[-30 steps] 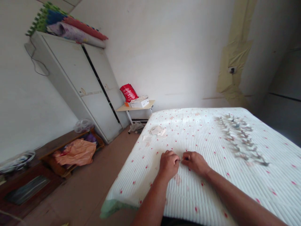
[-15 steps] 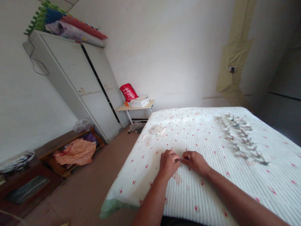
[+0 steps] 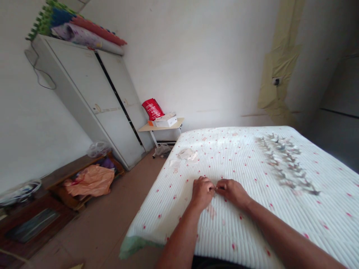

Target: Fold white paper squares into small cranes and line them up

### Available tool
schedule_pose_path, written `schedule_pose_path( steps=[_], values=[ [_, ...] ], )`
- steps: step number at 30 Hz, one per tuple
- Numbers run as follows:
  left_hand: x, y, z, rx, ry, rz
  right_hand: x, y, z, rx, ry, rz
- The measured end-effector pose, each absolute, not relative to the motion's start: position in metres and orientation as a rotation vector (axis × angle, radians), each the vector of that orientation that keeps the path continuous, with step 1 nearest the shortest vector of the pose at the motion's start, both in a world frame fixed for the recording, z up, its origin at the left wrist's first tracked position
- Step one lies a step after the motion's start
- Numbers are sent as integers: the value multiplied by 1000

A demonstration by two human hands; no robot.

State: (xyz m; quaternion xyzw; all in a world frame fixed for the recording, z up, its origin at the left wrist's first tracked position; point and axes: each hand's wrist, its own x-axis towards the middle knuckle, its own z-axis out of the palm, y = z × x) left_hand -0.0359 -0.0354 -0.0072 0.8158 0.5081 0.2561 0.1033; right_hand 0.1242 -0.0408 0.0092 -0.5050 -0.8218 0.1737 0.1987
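Observation:
My left hand [image 3: 202, 192] and my right hand [image 3: 231, 192] meet fingertip to fingertip just above the white quilted bed cover [image 3: 224, 231] with red dots. Both are closed in a pinch, and whatever they hold between them is too small and hidden to name. To the right, several small grey folded pieces [image 3: 290, 160] stand in rows on the cover. Beyond my left hand, a small pile of whitish paper [image 3: 187, 154] lies near the bed's left edge.
A small table [image 3: 146, 127] with a red bag [image 3: 153, 109] and a white box [image 3: 167, 121] stands past the bed's far left corner. At the left are a grey cabinet [image 3: 84, 82] and a low wooden bench with an orange plastic bag [image 3: 91, 180].
The fingers of my left hand have shifted slightly and curl closer around the pinch point. My right hand has barely moved. The whole view has shifted very slightly.

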Motion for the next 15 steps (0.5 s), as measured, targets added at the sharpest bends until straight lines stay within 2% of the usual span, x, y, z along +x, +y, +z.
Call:
schedule_pose_path(
  steps=[15],
  values=[
    [-34,-38,-6,2372,1523,783,126,-39,11,-1374,-2323,507]
  ],
)
